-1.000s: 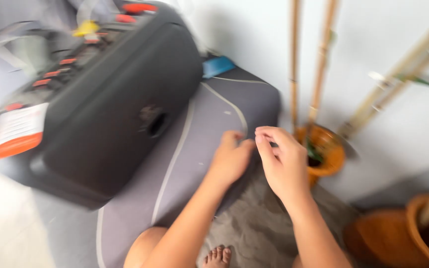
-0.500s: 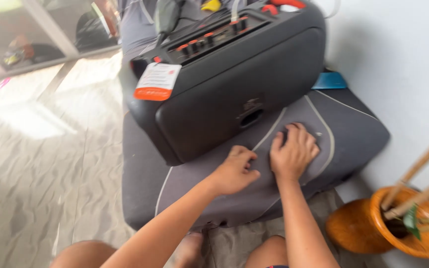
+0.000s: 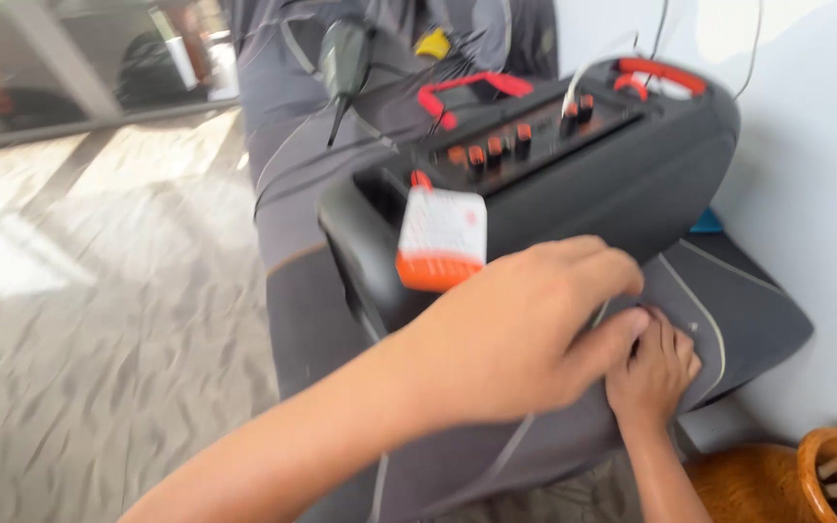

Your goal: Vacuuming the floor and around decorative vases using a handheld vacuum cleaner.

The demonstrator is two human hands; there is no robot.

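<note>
Our left hand point(image 3: 511, 334) has lifted off the grey piped cushion point(image 3: 728, 320) toward the black box-shaped speaker point(image 3: 573, 184), fingers loosely spread, holding nothing. Our right hand point(image 3: 653, 373) stays pressed flat on the cushion, also holding nothing.

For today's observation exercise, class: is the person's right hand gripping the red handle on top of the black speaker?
No: the right hand presses on the grey cushion beside the black speaker, well below its red handle.

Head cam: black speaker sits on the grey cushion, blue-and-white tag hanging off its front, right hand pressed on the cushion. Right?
One thing is off: the tag is orange and white, not blue and white. The head view shows it hanging at the front of the black speaker, which sits on the grey cushion. The right hand is pressed on the cushion, as you said.
</note>
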